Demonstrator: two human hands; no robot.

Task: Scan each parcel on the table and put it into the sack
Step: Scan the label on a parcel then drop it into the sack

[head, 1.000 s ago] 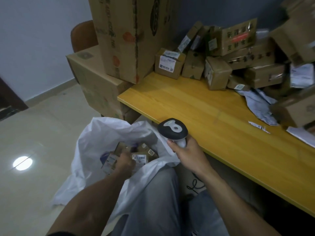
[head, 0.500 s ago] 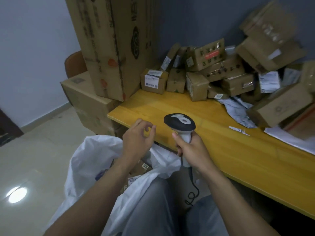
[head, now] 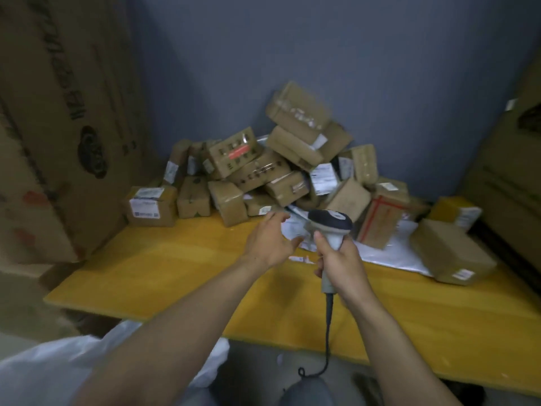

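A heap of several brown cardboard parcels (head: 281,171) lies against the wall at the back of the yellow table (head: 164,268). My right hand (head: 341,265) grips the handle of a grey and black barcode scanner (head: 330,224), held upright over the table with its cable hanging down. My left hand (head: 270,241) is stretched forward over the table with its fingers spread and empty, just short of the nearest parcels and a grey mailer bag (head: 295,227). The white sack (head: 52,373) shows at the bottom left, beside my left forearm.
A tall cardboard carton (head: 58,127) stands at the table's left end. Another large carton (head: 509,171) rises on the right. A single parcel (head: 450,250) lies at the right on a pale plastic mailer (head: 392,256). A small labelled box (head: 150,205) sits at the back left.
My left hand has come up out of the sack and reached forward over the table toward the parcels, empty. The scanner rose with my right hand, and the view lifted from the sack to the heap.
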